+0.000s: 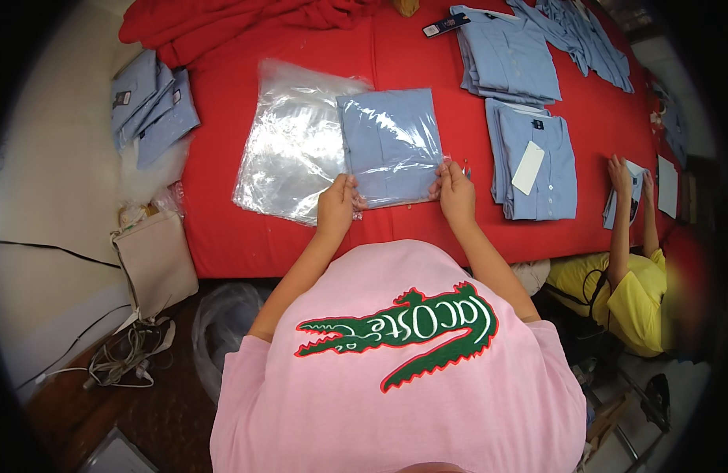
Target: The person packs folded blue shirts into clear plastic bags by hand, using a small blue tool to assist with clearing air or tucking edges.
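A folded light blue shirt lies inside a clear plastic bag on the red-covered table, just ahead of me. My left hand pinches the bag's near left corner, and my right hand grips its near right corner. Both hands are closed, with fingertips partly hidden around the plastic. Beside the bagged shirt, to the left and partly under it, spreads a pile of flat clear plastic bags. Right of my right hand rests a stack of folded blue shirts with a white tag on top.
Another stack of blue shirts sits behind at the right. Packed shirts lie at the far left, and red cloth is bunched at the back. At right, a co-worker in a yellow top handles a shirt. Cables lie lower left.
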Tool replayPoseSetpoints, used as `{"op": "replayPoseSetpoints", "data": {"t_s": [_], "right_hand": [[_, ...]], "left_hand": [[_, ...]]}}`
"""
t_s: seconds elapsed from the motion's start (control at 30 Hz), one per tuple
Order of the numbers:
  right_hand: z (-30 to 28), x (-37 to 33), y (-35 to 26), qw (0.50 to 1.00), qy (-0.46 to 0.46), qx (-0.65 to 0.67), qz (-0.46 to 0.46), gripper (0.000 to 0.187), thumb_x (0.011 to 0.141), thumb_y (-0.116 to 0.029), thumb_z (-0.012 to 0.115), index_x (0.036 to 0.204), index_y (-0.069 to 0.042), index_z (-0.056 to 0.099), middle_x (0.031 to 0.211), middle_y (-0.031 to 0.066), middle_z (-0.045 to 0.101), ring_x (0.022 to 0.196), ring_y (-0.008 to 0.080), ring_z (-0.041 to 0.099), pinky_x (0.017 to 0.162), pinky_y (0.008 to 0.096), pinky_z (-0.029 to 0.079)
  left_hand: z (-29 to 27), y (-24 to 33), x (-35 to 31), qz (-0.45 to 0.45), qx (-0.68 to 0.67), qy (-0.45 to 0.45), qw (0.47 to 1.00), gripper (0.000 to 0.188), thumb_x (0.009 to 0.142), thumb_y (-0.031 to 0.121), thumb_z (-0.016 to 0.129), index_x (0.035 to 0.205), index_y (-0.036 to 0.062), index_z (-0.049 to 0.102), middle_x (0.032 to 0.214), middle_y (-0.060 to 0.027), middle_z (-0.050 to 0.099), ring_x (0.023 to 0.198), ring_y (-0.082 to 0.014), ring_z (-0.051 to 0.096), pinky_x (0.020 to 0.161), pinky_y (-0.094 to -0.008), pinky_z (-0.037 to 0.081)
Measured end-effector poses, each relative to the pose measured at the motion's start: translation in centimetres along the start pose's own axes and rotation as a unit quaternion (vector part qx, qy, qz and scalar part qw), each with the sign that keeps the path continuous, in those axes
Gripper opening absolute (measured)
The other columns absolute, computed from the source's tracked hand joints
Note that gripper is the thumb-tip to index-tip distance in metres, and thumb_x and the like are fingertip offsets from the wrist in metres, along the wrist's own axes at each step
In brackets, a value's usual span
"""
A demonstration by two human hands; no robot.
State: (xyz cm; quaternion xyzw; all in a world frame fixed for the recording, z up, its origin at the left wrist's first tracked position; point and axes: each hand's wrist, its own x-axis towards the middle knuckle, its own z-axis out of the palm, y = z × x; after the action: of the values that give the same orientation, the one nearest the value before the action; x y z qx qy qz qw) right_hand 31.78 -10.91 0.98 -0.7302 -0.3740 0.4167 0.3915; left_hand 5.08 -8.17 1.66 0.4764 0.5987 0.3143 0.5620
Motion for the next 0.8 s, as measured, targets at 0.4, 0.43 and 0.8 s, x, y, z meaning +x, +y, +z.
{"op": "replayPoseSetpoints", "data": {"t_s": [0.4, 0.43, 0.8], "right_hand": [[-0.2, 2.4, -2.3, 0.981, 0.085, -0.114, -0.135, 0.016, 0.100, -0.017, 0.072, 0.110, -0.007, 0.065, 0.087, 0.0106, 0.075, 0.076, 0.0328, 0.072, 0.071, 0.0459, 0.056], [0.0, 2.5, -2.3, 0.982, 0.093, -0.097, -0.133, 0.015, 0.100, -0.015, 0.071, 0.111, -0.007, 0.065, 0.091, 0.0113, 0.075, 0.081, 0.0332, 0.073, 0.075, 0.0462, 0.057], [3.2, 0.4, -3.3, 0.866, -0.109, -0.252, -0.418, 0.065, 0.104, -0.021, 0.064, 0.163, -0.006, 0.043, 0.170, 0.0207, 0.040, 0.158, 0.0388, 0.037, 0.132, 0.0523, 0.025]], "left_hand": [[1.5, 3.3, 1.2, 0.430, 0.385, -0.071, 0.814, 0.037, 0.094, 0.002, 0.064, 0.130, 0.0003, 0.062, 0.139, -0.0174, 0.063, 0.133, -0.0371, 0.060, 0.109, -0.0509, 0.050], [2.0, 3.1, 1.5, 0.473, 0.368, -0.144, 0.788, 0.042, 0.094, 0.003, 0.064, 0.136, 0.0007, 0.061, 0.146, -0.0179, 0.060, 0.139, -0.0370, 0.057, 0.114, -0.0500, 0.047], [3.8, 1.3, 4.8, 0.359, 0.494, -0.067, 0.789, 0.092, 0.089, 0.049, 0.073, 0.167, 0.0124, 0.043, 0.182, -0.0122, 0.019, 0.168, -0.0398, 0.011, 0.130, -0.0701, 0.010]]}}
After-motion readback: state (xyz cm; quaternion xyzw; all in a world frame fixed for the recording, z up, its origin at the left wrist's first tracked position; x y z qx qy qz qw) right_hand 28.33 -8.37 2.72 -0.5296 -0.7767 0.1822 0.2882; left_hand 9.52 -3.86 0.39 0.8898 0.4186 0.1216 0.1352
